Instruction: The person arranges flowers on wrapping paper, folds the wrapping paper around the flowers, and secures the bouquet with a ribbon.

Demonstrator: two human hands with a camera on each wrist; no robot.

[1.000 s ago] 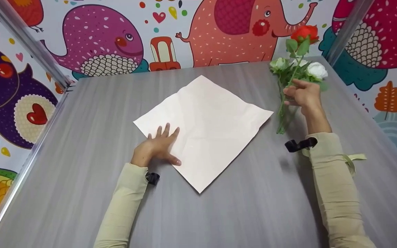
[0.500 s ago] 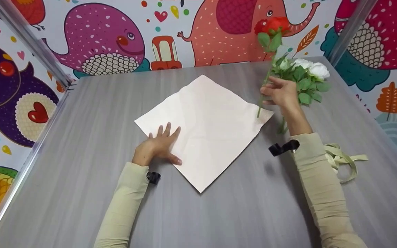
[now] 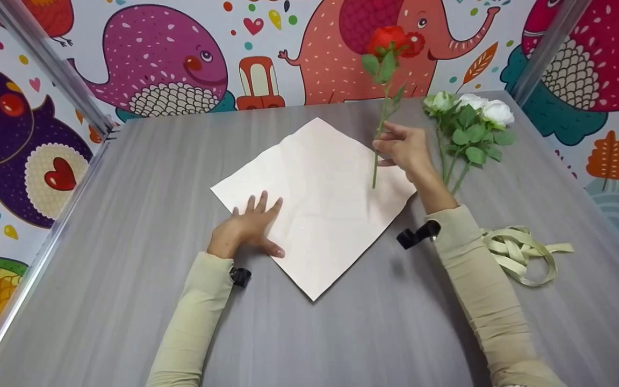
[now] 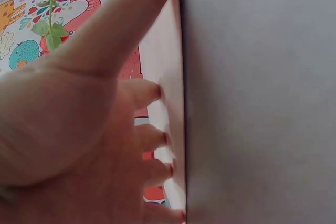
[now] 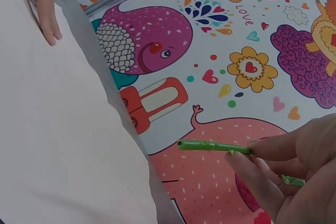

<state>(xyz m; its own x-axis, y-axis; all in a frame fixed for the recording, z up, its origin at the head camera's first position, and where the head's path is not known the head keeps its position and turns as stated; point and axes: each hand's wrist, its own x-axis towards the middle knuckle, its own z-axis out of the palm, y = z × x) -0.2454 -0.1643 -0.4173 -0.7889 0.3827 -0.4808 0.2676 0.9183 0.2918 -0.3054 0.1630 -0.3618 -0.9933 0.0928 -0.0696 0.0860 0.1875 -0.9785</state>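
A sheet of pale pink wrapping paper (image 3: pixel 325 215) lies on the table, turned with one corner toward the person. My left hand (image 3: pixel 247 228) rests on its left edge with fingers spread straight. Above the paper's right part, my right hand (image 3: pixel 403 148) pinches the green stem of a red rose (image 3: pixel 387 43), which stands roughly upright, bloom at the top. The right wrist view shows the cut stem end (image 5: pixel 205 146) jutting past the thumb and fingertips. Several white roses (image 3: pixel 470 118) with green leaves lie at the table's back right.
A loose coil of pale green ribbon (image 3: pixel 524 252) lies right of the right forearm. A wall with printed cartoon animals (image 3: pixel 164 59) borders the back of the grey table (image 3: pixel 100 258), and metal posts (image 3: pixel 548 48) stand at its back corners.
My right hand has carried the red rose leftward from beside the white roses to over the paper. The ribbon and white roses are now uncovered. My left hand has stayed in place.
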